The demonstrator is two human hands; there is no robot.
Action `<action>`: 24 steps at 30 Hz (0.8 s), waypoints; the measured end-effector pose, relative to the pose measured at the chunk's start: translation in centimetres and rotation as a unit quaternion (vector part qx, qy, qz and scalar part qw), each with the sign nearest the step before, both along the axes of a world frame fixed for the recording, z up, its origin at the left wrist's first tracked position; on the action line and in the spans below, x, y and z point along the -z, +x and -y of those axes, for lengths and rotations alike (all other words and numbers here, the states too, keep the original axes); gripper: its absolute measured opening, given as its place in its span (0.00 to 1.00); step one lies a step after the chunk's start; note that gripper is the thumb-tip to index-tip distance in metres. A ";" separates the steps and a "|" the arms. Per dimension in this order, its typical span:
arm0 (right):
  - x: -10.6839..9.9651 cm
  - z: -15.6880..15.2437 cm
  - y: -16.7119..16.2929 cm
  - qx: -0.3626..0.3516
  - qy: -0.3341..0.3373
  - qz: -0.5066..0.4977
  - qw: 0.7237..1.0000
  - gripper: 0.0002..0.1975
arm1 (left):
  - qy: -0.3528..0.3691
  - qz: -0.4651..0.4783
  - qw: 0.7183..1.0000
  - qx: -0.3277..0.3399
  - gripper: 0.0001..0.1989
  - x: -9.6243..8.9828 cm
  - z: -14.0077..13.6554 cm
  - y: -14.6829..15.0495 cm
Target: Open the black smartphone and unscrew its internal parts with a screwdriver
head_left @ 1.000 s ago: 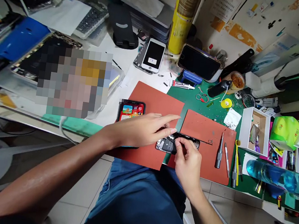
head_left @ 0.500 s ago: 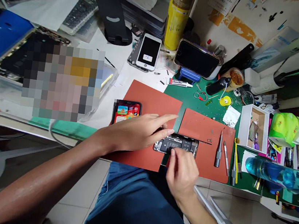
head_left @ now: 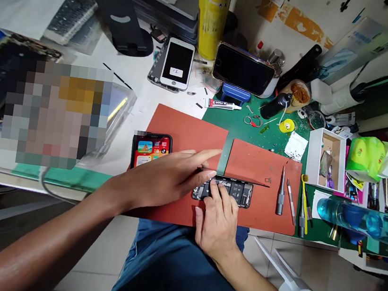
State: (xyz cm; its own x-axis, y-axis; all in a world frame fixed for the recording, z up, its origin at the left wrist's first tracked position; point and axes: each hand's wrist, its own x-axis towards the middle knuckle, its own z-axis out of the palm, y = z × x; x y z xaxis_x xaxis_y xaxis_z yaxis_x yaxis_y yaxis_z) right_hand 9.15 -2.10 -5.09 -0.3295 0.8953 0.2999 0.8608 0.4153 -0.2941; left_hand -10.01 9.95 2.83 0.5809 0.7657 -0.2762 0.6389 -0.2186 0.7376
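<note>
An opened phone (head_left: pixel 242 192) lies on the brown mats, its battery and inner parts showing. Along its far edge stands a thin dark screen panel (head_left: pixel 259 183), tilted up and seen almost edge-on. My left hand (head_left: pixel 181 175) reaches across from the left and grips the panel's left end between thumb and fingers. The fingertips of my right hand (head_left: pixel 218 220) press down on the phone's inside, fingers stretched and thumb apart. Partly behind my left wrist is a second phone (head_left: pixel 151 147) with its display lit.
Screwdriver (head_left: pixel 281 193), tweezers (head_left: pixel 291 201) and yellow brush (head_left: pixel 304 203) lie right of the phone. Beyond them are a white box (head_left: pixel 343 170) and a blue water bottle (head_left: pixel 356 217). A phone on a stand (head_left: pixel 242 73) and a glue tube (head_left: pixel 222 105) are behind.
My right hand has gone from a closed pinch at the phone's near edge to stretched fingers on its inside, further left. My left hand keeps hold of the panel. The view has shifted slightly.
</note>
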 end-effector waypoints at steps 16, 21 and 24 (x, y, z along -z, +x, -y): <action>0.2 -0.1 -0.3 0.009 0.002 0.005 1.000 0.14 | 0.001 0.003 1.000 0.001 0.31 0.1 0.0 0.0; 0.2 0.2 -0.1 0.014 0.004 -0.003 1.000 0.15 | 0.034 0.022 0.999 0.002 0.29 0.3 0.3 0.3; 0.4 0.3 0.1 0.009 0.011 -0.012 1.000 0.15 | 0.033 0.029 0.999 -0.012 0.28 0.3 0.5 0.2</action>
State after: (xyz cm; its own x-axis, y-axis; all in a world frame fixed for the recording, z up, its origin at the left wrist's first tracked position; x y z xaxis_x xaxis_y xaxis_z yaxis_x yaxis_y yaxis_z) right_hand 9.24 -2.40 -5.51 -0.3063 0.8942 0.3265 0.8612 0.4064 -0.3052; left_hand -9.78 9.47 2.54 0.5760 0.7947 -0.1915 0.6017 -0.2535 0.7575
